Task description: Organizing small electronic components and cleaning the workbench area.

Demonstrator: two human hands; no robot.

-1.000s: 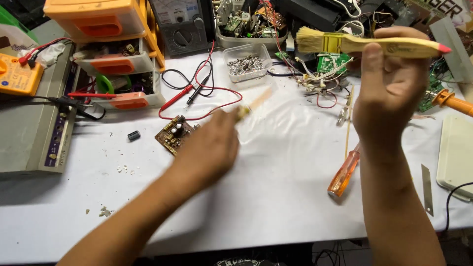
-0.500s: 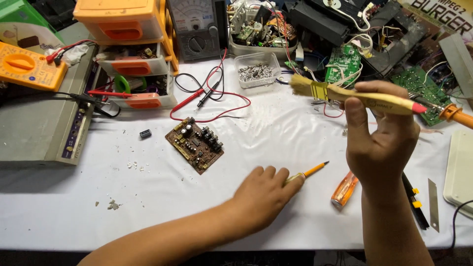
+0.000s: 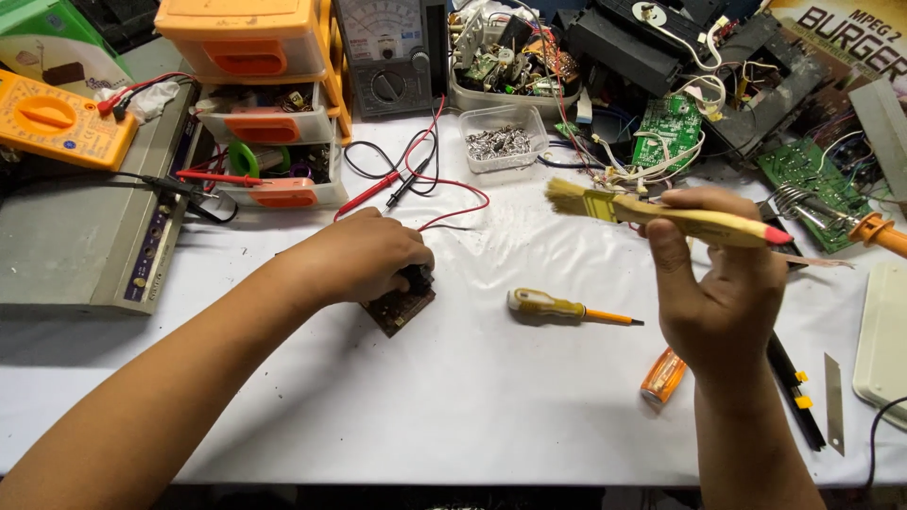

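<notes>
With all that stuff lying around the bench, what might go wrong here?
The left hand covers the small circuit board, so a hard grip might bend its parts. The brush in the right hand is raised near loose wires and could snag them. The soldering iron lies close to that hand; if hot, it might burn.

Workbench materials and finishes
Wooden-handled brush (image 3: 661,215) with pale bristles; glossy plastic screwdriver (image 3: 557,306) handle; matt white paper table cover (image 3: 472,397); clear plastic tub (image 3: 499,137) of shiny metal screws.
</notes>
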